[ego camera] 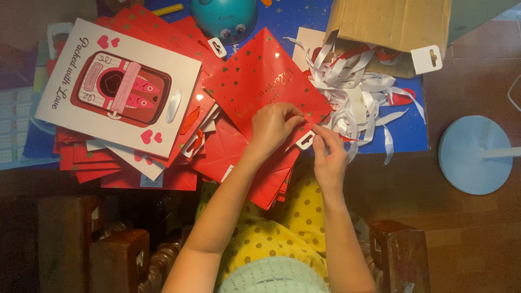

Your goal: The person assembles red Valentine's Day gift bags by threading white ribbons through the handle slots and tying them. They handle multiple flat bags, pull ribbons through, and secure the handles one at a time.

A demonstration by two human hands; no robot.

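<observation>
Fingers of the left hand (pixel 274 126) and right hand (pixel 327 153) pinch one white hang tag (pixel 305 140) at the lower corner of a red gift bag (pixel 263 81). Lying flat on the worktop (pixel 293 19), the bag sits diamond-wise, one corner pointing away.

One cardboard box (pixel 391 24), one blue round base (pixel 472 154), two hands, many red bags (pixel 260 81).

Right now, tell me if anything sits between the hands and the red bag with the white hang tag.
Nothing visible does. The left hand already rests on the red bag, and the right hand pinches the white hang tag at its corner. The pile of white ribbons lies beside them, further right.
</observation>
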